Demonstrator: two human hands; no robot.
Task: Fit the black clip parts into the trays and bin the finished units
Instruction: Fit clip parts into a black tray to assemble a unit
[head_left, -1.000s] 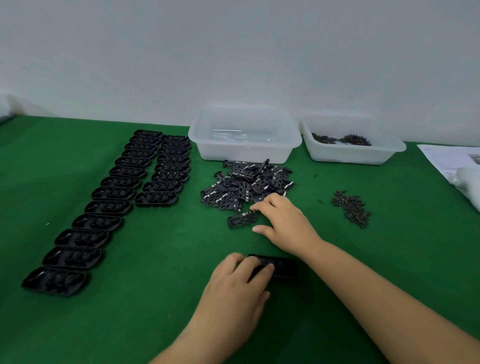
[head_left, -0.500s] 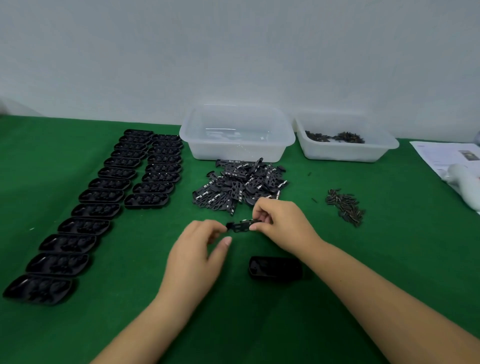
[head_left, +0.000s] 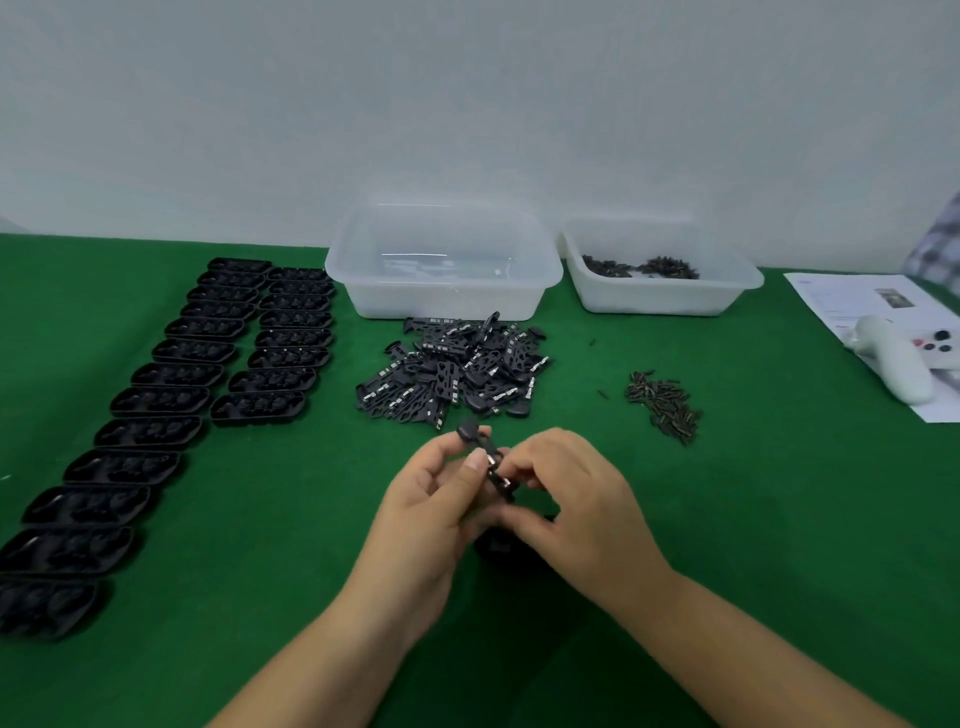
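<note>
Head view: a single black clip part is held above the green desk near its front edge, pinched between both hands. It is gripped at its upper end by the curled thumb and fingers of the left hand, and at its lower end by the curled fingers of the right hand. A black tray is seen just beneath the hands, mostly hidden by them. A loose pile of clip parts is spread toward the middle of the desk, in front of a clear bin at the far edge. Two rows of empty black trays are laid along the left side. A second bin holding small dark pieces is set at the far right, with a small heap of pins in front of it.
</note>
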